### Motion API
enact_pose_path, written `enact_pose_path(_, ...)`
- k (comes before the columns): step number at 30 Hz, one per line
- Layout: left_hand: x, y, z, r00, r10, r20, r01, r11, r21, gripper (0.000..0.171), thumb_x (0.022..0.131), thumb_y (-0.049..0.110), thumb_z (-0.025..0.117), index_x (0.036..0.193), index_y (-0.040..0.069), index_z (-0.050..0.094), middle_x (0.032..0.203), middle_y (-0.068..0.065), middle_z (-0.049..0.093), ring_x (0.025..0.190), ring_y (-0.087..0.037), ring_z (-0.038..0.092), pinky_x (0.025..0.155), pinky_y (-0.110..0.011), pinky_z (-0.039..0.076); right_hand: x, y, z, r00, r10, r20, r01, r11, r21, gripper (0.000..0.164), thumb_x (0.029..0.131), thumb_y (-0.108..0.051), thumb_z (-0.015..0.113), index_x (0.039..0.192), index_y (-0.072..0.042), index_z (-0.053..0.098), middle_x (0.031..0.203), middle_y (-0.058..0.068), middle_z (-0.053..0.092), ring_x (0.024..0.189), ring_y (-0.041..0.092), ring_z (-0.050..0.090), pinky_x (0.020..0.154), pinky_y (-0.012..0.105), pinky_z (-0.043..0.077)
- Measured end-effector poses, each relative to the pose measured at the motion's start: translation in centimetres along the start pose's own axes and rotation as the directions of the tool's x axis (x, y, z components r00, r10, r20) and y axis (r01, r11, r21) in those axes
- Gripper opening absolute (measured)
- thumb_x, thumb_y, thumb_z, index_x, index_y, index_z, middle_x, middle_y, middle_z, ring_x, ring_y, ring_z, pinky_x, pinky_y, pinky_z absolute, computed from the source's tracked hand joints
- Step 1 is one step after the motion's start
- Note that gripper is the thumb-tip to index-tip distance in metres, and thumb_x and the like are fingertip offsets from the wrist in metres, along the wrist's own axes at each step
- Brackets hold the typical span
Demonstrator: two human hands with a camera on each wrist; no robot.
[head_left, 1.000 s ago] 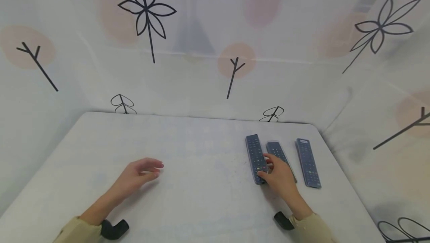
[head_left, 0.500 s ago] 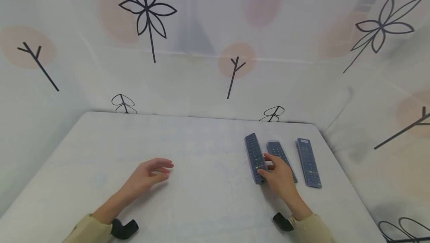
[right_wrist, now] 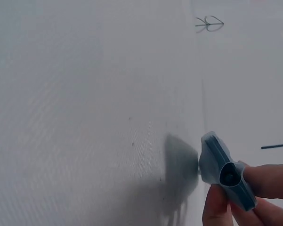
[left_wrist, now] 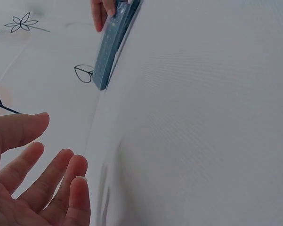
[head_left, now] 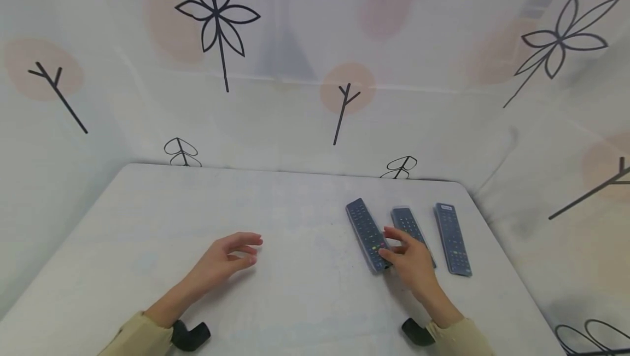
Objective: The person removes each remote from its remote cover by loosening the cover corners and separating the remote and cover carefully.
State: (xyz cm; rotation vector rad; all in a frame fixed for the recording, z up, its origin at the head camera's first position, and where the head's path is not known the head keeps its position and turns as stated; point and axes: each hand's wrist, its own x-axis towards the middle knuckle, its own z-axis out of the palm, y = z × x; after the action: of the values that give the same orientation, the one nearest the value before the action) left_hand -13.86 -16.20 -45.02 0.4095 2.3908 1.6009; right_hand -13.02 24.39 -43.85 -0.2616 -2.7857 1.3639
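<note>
My right hand (head_left: 412, 263) pinches a dark blue remote control (head_left: 365, 231) near its lower end, thumb on the button side. The remote leans with its far end to the left; in the right wrist view the remote's end (right_wrist: 226, 172) shows above its shadow on the table. A second remote (head_left: 409, 223) lies just behind the right hand, partly hidden by it. Farther right lies a third remote (head_left: 452, 239) with a white label at its top. My left hand (head_left: 223, 257) hovers over the middle of the table, fingers loosely bent, holding nothing.
The white table (head_left: 295, 312) has its back edge close to a patterned curtain (head_left: 285, 121) with plant drawings. Curtain also rises along both sides. A black wrist strap piece (head_left: 191, 336) juts from the left sleeve, another (head_left: 417, 332) from the right.
My left hand has moved right toward the middle. The remote in my right hand has swung so its far end points more to the left; the right hand has barely moved.
</note>
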Motion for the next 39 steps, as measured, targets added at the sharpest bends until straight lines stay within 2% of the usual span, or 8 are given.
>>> enact_pose_path(5, 0.3, 0.1, 0.1, 1.0, -0.001, 0.008, 0.001, 1.0, -0.002, 0.045, 0.093, 0.013, 0.072, 0.135, 0.008, 0.058, 0.131, -0.009, 0.063, 0.113, -0.024, 0.063, 0.086, -0.022, 0.051, -0.3, -0.5, -0.1, 0.994, 0.046, 0.102, -0.063, 0.983, 0.171, 0.053, 0.089, -0.004, 0.072, 0.14, -0.006, 0.056, 0.139, 0.014, 0.056, 0.099, 0.02, 0.065, 0.074, 0.023, 0.05)
enact_pose_path(14, 0.5, 0.4, 0.3, 1.0, 0.012, 0.017, -0.011, 1.0, -0.024, 0.052, 0.092, 0.013, 0.073, 0.14, 0.009, 0.053, 0.135, -0.012, 0.059, 0.114, -0.025, 0.062, 0.087, -0.023, 0.051, -1.2, -1.8, 0.1, 0.971, 0.065, 0.231, -0.152, 0.913, 0.379, 0.054, 0.09, 0.0, 0.071, 0.14, -0.001, 0.053, 0.142, 0.018, 0.052, 0.099, 0.019, 0.065, 0.082, 0.026, 0.052)
enact_pose_path(21, 1.1, 0.6, 0.8, 0.999, 0.05, 0.008, -0.05, 0.998, -0.041, 0.063, 0.09, 0.012, 0.075, 0.147, 0.012, 0.047, 0.141, -0.012, 0.054, 0.116, -0.025, 0.061, 0.092, -0.032, 0.052, -2.2, -2.7, 0.5, 0.957, 0.053, 0.286, -0.171, 0.899, 0.404, 0.048, 0.088, -0.002, 0.073, 0.134, 0.0, 0.06, 0.135, 0.015, 0.059, 0.093, 0.019, 0.064, 0.081, 0.028, 0.052)
enact_pose_path(30, 1.7, 0.9, 1.4, 0.994, 0.11, 0.029, -0.107, 0.99, -0.09, 0.081, 0.086, 0.014, 0.08, 0.154, 0.017, 0.037, 0.149, -0.01, 0.047, 0.121, -0.024, 0.059, 0.095, -0.034, 0.05, -3.4, -3.9, 0.9, 0.93, -0.019, 0.366, -0.149, 0.893, 0.425, 0.047, 0.088, -0.008, 0.075, 0.132, 0.0, 0.061, 0.133, 0.015, 0.061, 0.102, 0.021, 0.064, 0.082, 0.028, 0.054)
enact_pose_path(36, 1.9, 1.1, 2.0, 0.988, 0.144, 0.057, -0.137, 0.984, -0.117, 0.082, 0.086, 0.012, 0.079, 0.154, 0.02, 0.035, 0.151, -0.013, 0.045, 0.119, -0.026, 0.06, 0.092, -0.03, 0.051, -3.8, -4.0, 1.3, 0.893, -0.094, 0.44, -0.145, 0.866, 0.478, 0.049, 0.088, -0.008, 0.074, 0.133, 0.003, 0.058, 0.134, 0.019, 0.06, 0.107, 0.021, 0.064, 0.084, 0.03, 0.054)
enact_pose_path(39, 1.9, 1.3, 2.3, 0.986, 0.15, 0.076, -0.139, 0.98, -0.139, 0.081, 0.086, 0.009, 0.079, 0.154, 0.017, 0.035, 0.151, -0.016, 0.044, 0.117, -0.029, 0.061, 0.09, -0.029, 0.052, -4.0, -4.0, 1.7, 0.873, -0.122, 0.472, -0.144, 0.86, 0.49, 0.047, 0.089, -0.009, 0.073, 0.132, 0.003, 0.059, 0.134, 0.02, 0.059, 0.108, 0.022, 0.064, 0.086, 0.031, 0.054)
